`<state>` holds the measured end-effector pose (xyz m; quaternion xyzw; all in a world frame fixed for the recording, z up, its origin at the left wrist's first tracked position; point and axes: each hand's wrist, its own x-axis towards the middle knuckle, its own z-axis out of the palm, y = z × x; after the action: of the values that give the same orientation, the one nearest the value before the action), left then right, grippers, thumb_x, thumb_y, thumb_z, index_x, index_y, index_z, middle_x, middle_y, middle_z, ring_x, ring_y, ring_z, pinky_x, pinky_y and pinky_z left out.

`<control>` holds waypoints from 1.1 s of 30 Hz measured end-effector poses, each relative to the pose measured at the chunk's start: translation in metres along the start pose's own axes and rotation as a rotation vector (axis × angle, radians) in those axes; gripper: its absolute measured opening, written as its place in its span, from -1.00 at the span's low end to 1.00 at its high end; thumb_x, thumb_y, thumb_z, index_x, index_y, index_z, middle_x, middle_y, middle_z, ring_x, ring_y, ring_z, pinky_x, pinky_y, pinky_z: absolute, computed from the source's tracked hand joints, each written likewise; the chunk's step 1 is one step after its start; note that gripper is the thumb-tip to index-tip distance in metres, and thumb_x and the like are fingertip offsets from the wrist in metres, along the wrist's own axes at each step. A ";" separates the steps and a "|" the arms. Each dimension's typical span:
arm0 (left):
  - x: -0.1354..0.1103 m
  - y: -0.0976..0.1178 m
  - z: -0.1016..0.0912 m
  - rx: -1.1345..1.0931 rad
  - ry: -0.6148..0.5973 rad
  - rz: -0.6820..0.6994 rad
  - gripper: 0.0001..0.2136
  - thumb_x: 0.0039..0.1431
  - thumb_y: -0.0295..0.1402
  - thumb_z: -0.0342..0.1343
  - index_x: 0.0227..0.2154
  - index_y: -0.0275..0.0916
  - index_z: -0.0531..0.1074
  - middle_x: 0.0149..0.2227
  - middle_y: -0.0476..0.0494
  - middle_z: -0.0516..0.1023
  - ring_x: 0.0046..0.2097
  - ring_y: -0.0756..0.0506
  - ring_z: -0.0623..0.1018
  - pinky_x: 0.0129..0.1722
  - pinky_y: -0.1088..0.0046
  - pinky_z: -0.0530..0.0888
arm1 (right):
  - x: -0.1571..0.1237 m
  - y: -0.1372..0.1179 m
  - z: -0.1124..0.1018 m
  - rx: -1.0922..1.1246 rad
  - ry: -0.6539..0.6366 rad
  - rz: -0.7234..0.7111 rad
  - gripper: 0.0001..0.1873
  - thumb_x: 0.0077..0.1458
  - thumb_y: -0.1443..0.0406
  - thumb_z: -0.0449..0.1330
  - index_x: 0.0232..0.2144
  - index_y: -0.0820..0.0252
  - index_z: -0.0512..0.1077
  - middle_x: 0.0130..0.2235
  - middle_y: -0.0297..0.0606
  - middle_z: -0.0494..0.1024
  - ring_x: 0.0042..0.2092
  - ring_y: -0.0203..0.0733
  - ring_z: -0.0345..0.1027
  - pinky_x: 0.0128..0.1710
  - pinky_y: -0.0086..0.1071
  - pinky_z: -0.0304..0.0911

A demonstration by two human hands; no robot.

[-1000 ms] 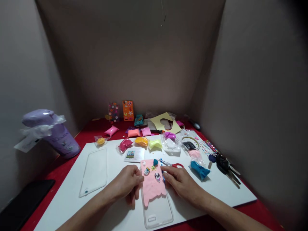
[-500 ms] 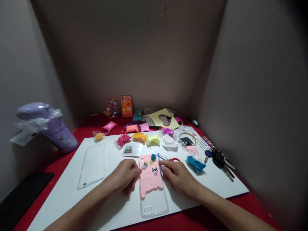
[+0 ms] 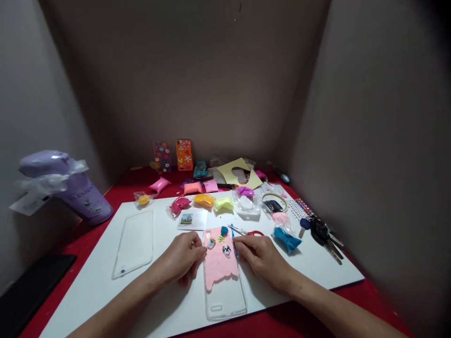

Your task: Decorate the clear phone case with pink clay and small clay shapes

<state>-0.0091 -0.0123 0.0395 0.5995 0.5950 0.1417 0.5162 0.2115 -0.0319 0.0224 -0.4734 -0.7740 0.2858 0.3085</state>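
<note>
A clear phone case (image 3: 225, 307) lies on the white board, its upper part covered with pink clay (image 3: 216, 267) that ends in a ragged lower edge. Small clay pieces sit on the pink: a teal lump (image 3: 224, 231), a striped cup-like shape (image 3: 211, 243), yellow strips (image 3: 221, 239) and a black-and-white figure (image 3: 226, 251). My left hand (image 3: 186, 253) is closed, thumb and fingertips gripping the left edge of the case. On the opposite edge, my right hand (image 3: 259, 256) pinches with thumb and forefinger. A thin blue tool (image 3: 233, 231) runs along that edge, partly hidden by the fingers.
Red-handled scissors (image 3: 252, 232) lie just beyond my right hand, near a blue clay packet (image 3: 287, 240). Several clay packets line the board's far side. Another clear case (image 3: 134, 244) is at left, keys (image 3: 329, 244) at right. A purple wrapped tumbler (image 3: 81, 192) stands far left.
Both hands stay at the edges of the phone case with almost no movement. The view has shifted very slightly.
</note>
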 end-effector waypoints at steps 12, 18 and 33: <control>0.002 -0.002 -0.002 0.023 0.023 -0.009 -0.93 0.10 -0.35 -0.10 -0.47 -0.19 0.17 -0.78 0.09 0.36 -0.82 0.03 0.26 -0.85 0.64 0.12 | -0.010 -0.001 0.006 -0.136 0.033 -0.008 -0.72 0.20 0.38 -0.01 -0.48 0.20 0.43 -0.49 -0.29 0.49 -0.45 -0.27 0.31 -0.43 -0.41 0.13; 0.001 -0.003 -0.001 0.046 0.042 -0.010 -0.90 0.10 -0.31 -0.08 -0.48 -0.18 0.19 -0.77 0.08 0.36 -0.81 0.02 0.27 -0.84 0.62 0.13 | -0.012 0.001 0.008 -0.166 -0.033 -0.093 -0.75 0.19 0.38 -0.01 -0.40 0.22 0.46 -0.42 -0.24 0.52 -0.39 -0.25 0.35 -0.36 -0.40 0.16; -0.015 0.009 -0.001 0.249 0.161 0.337 -0.78 0.12 -0.28 0.05 -0.59 -0.22 0.33 -0.58 -0.01 0.45 -0.50 -0.03 0.43 -0.48 0.51 0.29 | -0.012 -0.002 0.008 -0.181 -0.023 -0.053 -0.72 0.19 0.38 -0.01 -0.53 0.20 0.38 -0.51 -0.28 0.46 -0.45 -0.28 0.31 -0.42 -0.41 0.11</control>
<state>-0.0083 -0.0225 0.0529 0.7364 0.5384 0.1988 0.3582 0.2087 -0.0444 0.0161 -0.4752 -0.8124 0.2120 0.2632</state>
